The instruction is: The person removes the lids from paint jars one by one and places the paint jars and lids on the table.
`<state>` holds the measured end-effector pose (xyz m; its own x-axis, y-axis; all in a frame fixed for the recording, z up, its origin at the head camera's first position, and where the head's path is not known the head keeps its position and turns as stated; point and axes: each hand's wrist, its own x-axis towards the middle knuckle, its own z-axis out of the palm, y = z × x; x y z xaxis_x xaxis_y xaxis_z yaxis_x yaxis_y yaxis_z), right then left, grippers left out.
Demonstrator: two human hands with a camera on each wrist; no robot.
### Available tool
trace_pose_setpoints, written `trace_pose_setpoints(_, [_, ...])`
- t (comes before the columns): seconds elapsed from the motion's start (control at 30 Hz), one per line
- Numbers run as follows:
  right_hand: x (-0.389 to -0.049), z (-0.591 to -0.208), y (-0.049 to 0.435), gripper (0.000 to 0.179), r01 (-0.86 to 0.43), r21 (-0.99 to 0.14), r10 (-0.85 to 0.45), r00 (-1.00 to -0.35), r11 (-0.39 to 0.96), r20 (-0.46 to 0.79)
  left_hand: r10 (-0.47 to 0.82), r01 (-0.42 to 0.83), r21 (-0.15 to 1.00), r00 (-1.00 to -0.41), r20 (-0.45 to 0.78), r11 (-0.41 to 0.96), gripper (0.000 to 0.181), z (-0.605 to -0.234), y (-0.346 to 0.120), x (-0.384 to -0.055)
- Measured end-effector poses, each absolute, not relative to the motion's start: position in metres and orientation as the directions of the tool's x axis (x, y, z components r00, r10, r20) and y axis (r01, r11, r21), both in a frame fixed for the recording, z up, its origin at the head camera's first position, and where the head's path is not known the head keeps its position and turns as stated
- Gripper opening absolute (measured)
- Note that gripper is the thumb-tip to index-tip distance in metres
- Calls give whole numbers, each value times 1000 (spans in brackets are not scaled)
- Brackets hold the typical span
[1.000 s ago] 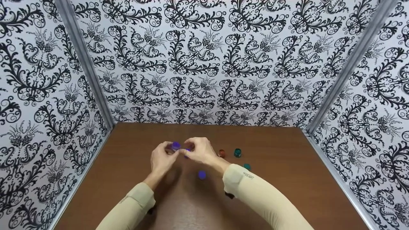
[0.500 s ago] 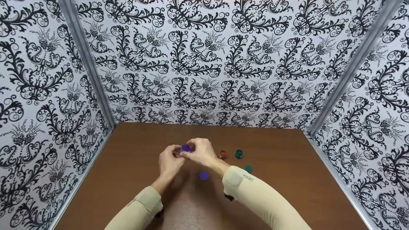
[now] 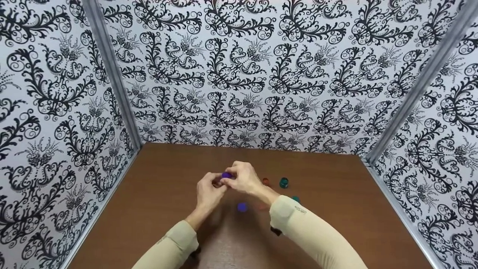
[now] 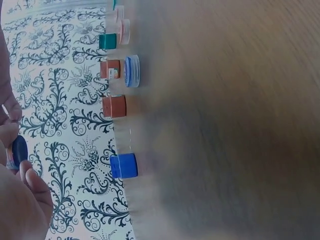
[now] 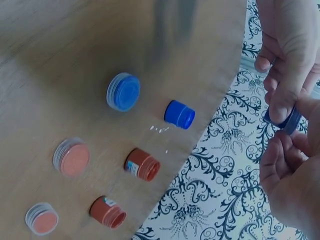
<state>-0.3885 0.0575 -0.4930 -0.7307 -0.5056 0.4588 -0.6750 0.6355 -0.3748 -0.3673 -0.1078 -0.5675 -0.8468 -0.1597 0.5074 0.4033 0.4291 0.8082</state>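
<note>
Both hands meet above the table around one small jar with a purple top (image 3: 226, 175). My left hand (image 3: 211, 190) grips it from the left. My right hand (image 3: 244, 179) has thumb and fingertips pinched at its top. From the right wrist camera this jar (image 5: 286, 121) looks dark blue and tilted, mostly covered by fingers. A bright blue jar (image 5: 179, 114) stands on the table below, with a blue lid (image 5: 125, 93) lying closer to the body. Two orange jars (image 5: 142, 164) (image 5: 107, 212) stand beside the blue one.
Orange lids (image 5: 74, 159) (image 5: 44, 221) lie nearer the body than their jars. Farther right are a teal jar (image 3: 284, 182) and a teal lid (image 3: 295, 199). White specks (image 5: 160, 129) dot the brown table (image 3: 168, 209). Patterned walls (image 3: 246, 74) enclose the back and sides.
My left hand has carried the purple-topped jar rightward to my right hand, whose fingers now close on its top. The head view has shifted slightly; an orange lid now shows beside the right forearm.
</note>
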Motion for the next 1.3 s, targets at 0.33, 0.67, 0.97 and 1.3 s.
trace_pose_setpoints(0.33, [-389, -486, 80, 33, -747, -434, -668, -655, 503, 354, -11, 446, 822, -877, 480, 355, 20, -563, -112, -366])
trace_pose_setpoints(0.67, [-386, -483, 83, 47, -663, -546, -615, -727, 513, 305, -2, 372, 871, -919, 394, 322, 24, -559, -114, -362])
trace_pose_setpoints(0.97, [-383, -480, 76, 50, -487, -608, -350, -873, 627, 338, -91, 357, 874, -910, 406, 328, 27, -550, -116, -361])
trace_pose_setpoints(1.3, [-378, -480, 72, 42, -459, -584, -317, -887, 669, 335, -123, 359, 871, -900, 418, 337, 26, -548, -110, -357])
